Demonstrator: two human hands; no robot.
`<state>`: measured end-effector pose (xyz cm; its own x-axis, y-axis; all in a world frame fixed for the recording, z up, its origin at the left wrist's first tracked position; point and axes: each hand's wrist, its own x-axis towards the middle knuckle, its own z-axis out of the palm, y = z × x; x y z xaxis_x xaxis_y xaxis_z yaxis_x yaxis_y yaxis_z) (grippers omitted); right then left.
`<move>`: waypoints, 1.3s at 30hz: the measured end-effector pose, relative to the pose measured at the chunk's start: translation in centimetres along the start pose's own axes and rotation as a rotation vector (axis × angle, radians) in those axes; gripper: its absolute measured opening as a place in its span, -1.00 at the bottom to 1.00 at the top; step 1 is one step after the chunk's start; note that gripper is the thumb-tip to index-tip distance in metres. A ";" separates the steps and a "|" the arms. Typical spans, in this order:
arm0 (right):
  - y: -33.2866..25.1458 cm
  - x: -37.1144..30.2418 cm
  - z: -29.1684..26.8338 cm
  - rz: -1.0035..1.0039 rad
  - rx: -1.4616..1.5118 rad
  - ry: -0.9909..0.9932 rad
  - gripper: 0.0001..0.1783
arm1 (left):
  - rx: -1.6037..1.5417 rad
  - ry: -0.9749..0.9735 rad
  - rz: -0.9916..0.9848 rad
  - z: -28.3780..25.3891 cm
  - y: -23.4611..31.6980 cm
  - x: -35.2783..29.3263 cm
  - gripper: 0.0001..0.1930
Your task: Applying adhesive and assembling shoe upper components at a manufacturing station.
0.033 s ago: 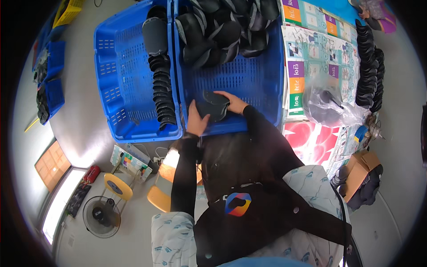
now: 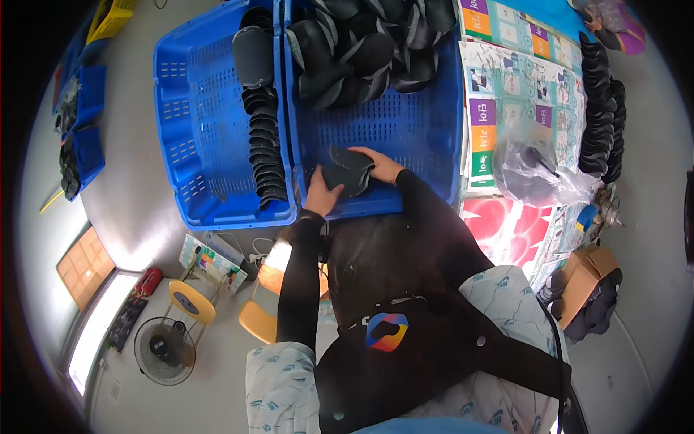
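Observation:
Over the near end of the right-hand blue basket (image 2: 450, 170), I hold a small stack of black curved, oval pad-like pieces (image 2: 350, 175). My left hand (image 2: 319, 197) is closed on the stack's left edge, thumb on top. At its far right edge my right hand (image 2: 383, 166) grips it, with the fingertips partly hidden. More such black pieces (image 2: 367, 56), some with grey edges, lie in a loose heap at the basket's far end. In the left-hand blue basket (image 2: 170, 145), a row of nested black pieces (image 2: 264, 152) runs along its right wall.
Right of the baskets is a table spread with printed sheets (image 2: 502, 108), bearing a clear plastic bag (image 2: 531, 170) and stacked black pieces (image 2: 594, 108). An open carton (image 2: 587, 278) stands lower right. A fan (image 2: 165, 351) is at lower left. Another person's hand (image 2: 594, 23) shows at upper right.

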<state>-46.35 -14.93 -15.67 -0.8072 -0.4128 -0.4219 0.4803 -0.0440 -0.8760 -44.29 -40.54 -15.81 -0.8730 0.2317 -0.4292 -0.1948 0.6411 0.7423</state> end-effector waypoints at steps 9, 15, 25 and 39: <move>-3.0 0.6 -3.0 0.594 0.334 -0.123 -0.30 | -0.029 0.307 -0.180 3.6 3.4 0.7 -0.37; 0.5 1.0 -0.8 0.364 0.487 0.139 -0.43 | 0.080 0.326 -0.195 1.0 6.7 0.9 -0.44; 0.3 1.4 -3.1 0.416 0.086 -0.045 -0.39 | -0.077 0.218 -0.219 2.0 6.5 1.0 -0.27; 0.6 2.3 0.7 0.180 -0.365 -0.191 0.00 | 0.227 0.135 -0.414 0.3 8.7 -1.1 -0.25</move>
<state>-47.74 -16.56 -16.98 -0.6276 -0.5469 -0.5541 0.4269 0.3534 -0.8324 -44.90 -34.96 -9.03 -0.7956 -0.1636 -0.5834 -0.4487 0.8060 0.3860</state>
